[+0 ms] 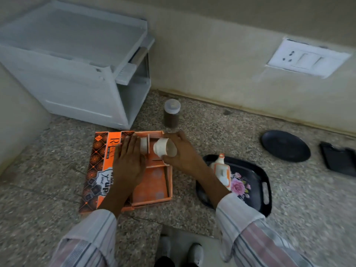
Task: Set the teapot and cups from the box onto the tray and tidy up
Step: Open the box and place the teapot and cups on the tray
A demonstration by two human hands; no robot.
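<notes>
Speckled stone bench: right hand grips a white cup above the orange box, left hand flat, steadying. Next, probably across to the tray beside the teapot.

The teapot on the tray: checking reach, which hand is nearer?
Right. The right hand holds a cup over the box, beside the teapot; the left hand rests farther away on the box lid.

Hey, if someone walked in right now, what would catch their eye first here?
Probably the bright orange box open at the counter's middle, with the right hand gripping a white cup tipped on its side over it and the left hand flat on its lid. Next, right of it, the black flowered tray already carrying the white teapot.
</notes>
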